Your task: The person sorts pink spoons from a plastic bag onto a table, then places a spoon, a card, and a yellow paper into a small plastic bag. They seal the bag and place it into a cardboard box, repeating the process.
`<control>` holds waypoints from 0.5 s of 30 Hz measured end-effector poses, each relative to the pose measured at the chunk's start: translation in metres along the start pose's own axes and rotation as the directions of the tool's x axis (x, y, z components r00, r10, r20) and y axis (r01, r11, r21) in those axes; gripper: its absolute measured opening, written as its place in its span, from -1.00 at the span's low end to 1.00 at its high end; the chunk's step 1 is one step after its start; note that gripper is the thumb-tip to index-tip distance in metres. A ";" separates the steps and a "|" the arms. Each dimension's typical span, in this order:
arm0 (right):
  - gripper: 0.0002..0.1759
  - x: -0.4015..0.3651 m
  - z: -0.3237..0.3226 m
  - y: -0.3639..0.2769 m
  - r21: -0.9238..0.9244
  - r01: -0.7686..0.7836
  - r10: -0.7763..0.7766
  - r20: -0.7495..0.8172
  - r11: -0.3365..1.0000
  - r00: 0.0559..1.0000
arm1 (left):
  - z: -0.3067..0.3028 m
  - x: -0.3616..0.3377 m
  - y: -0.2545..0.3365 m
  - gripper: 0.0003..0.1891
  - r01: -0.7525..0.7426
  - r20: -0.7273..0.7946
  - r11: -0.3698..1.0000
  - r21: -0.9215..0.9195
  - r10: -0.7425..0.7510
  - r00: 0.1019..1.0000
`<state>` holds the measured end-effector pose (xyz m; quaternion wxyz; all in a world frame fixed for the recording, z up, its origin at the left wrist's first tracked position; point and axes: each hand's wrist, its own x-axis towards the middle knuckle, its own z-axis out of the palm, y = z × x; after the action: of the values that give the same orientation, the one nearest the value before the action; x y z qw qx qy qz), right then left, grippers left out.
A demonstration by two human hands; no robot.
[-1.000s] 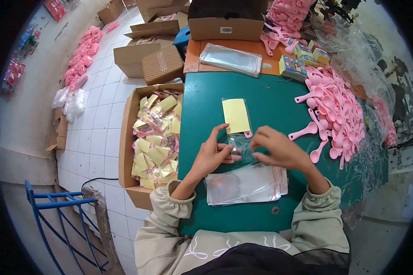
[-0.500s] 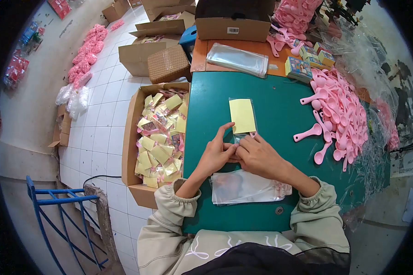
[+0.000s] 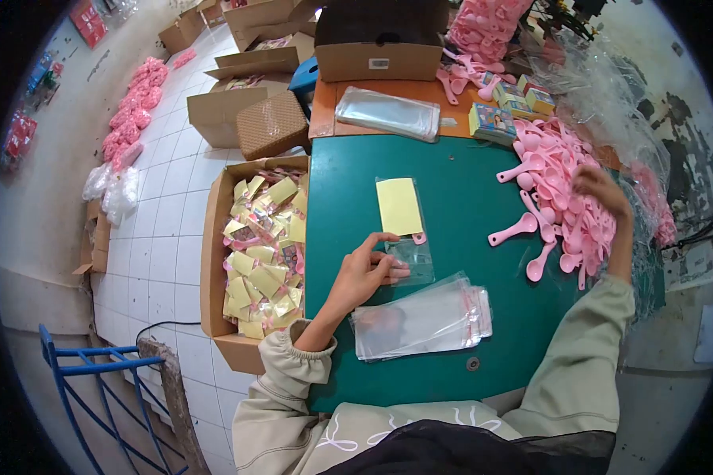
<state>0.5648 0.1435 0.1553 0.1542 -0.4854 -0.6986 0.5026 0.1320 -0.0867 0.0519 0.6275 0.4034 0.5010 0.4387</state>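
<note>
On the green table (image 3: 341, 206) lies a clear plastic bag (image 3: 416, 257) holding a yellow card (image 3: 399, 206) and a pink spoon, whose end shows below the card. My left hand (image 3: 366, 271) rests on the bag's lower left part, fingers spread and flat. At the right, my right hand (image 3: 602, 190) is over the heap of pink spoons (image 3: 566, 170); its fingers are bent, and whether they hold a spoon is unclear. Nearer to me is a loose stack of clear bags (image 3: 420, 321).
A cardboard box (image 3: 214, 261) full of packed bags stands left of the table. At the back are more clear bags (image 3: 388, 113), a brown box (image 3: 380, 59) and card stacks (image 3: 493, 123). A blue metal rack (image 3: 103, 370) stands lower left.
My right hand has left the bag and moved right to the spoon heap. My left hand has opened out over the bag's lower part. The view has shifted slightly.
</note>
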 end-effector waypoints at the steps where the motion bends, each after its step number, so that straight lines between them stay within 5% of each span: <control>1: -0.86 -0.003 0.000 0.007 -0.034 0.031 -0.035 -0.144 0.999 0.989 | 0.000 0.001 -0.001 -0.74 -0.001 0.005 1.000 0.009 0.001 1.000; 6: -0.87 -0.003 0.050 0.008 -0.257 0.124 -0.273 -0.706 0.959 0.654 | -0.005 0.002 -0.008 -0.78 0.001 0.079 0.996 -0.088 0.006 0.997; 9: -0.54 0.003 0.160 -0.029 -0.549 0.374 -0.582 -0.271 0.748 0.767 | -0.003 -0.001 0.004 -0.79 0.001 0.071 0.988 -0.156 0.011 0.997; 10: -0.36 0.000 0.197 -0.046 -0.461 0.400 -0.476 -0.055 0.792 0.878 | -0.002 -0.002 0.009 -0.79 0.009 0.060 0.984 -0.177 0.002 0.998; 15: -0.56 0.017 0.283 -0.057 -0.339 0.592 -0.614 0.050 0.731 0.788 | -0.006 -0.004 0.008 -0.76 0.015 0.083 0.951 -0.309 0.012 0.996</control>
<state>0.3278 -0.0003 0.0731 0.2462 -0.2674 -0.8878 0.2822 0.1244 -0.0876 0.0593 0.7037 0.3180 0.3996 0.4939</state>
